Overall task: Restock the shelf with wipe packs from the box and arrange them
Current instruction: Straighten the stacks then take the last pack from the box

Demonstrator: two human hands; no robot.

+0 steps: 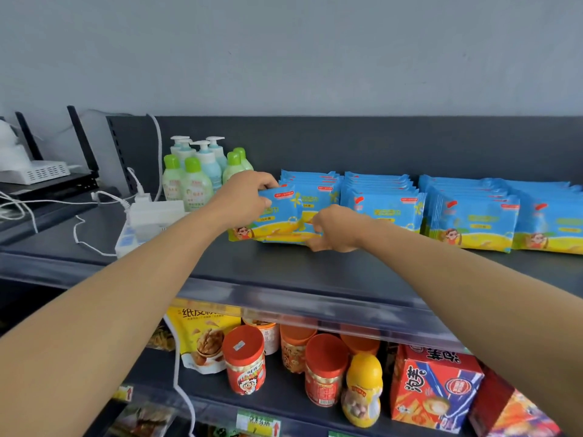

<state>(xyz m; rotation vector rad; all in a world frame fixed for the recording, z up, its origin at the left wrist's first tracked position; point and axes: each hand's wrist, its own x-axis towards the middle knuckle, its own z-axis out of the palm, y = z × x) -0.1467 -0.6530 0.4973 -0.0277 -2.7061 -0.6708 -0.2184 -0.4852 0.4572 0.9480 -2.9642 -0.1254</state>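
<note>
Item: front wipe packs (280, 216), leftmost row. Your left hand (249, 197) pinches the top corner, your right hand (334, 230) grips the lower edge; square them flush with the neighbouring row (388, 206).

There are two hands, the left hand (249, 197) and the right hand (334, 228). There are four rows of blue wipe packs (388, 206). At upper left are four green-capped bottles (195, 181) and about four pump bottles (206, 162). Low down is one yellow egg jar (364, 389).
</note>
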